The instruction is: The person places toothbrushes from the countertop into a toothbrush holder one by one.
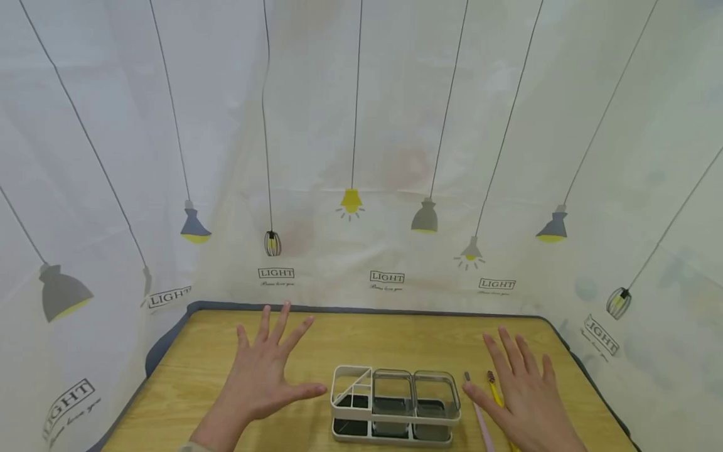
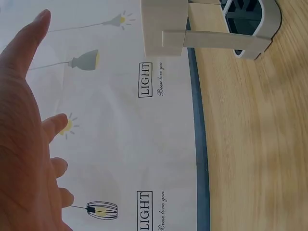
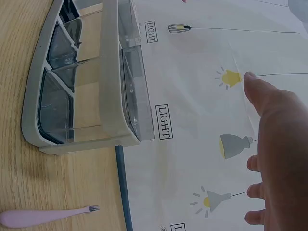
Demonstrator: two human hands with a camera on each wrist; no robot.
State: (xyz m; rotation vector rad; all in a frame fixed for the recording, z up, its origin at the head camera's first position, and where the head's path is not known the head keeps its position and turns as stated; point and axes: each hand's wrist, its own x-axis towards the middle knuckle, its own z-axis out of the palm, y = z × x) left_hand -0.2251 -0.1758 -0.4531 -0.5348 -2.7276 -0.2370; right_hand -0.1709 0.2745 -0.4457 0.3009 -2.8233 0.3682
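Observation:
Fingers spread, my left hand (image 1: 261, 376) is held above the table, left of a white toothbrush holder (image 1: 395, 415) with two clear cups in it. My right hand (image 1: 528, 398), also with fingers spread, hovers on the holder's other side. Neither hand holds anything. A pink toothbrush (image 1: 482, 420) and a yellow toothbrush (image 1: 495, 390) lie on the table by the right hand, which hides part of the yellow one. In the right wrist view the pink toothbrush (image 3: 45, 216) lies apart from the holder (image 3: 33, 106). The left wrist view shows the holder's end (image 2: 211, 39) at the top.
The wooden table (image 1: 429, 333) has a dark blue edge (image 1: 367, 309) at the back. A pale curtain (image 1: 316, 125) printed with hanging lamps and LIGHT labels stands behind it and along both sides.

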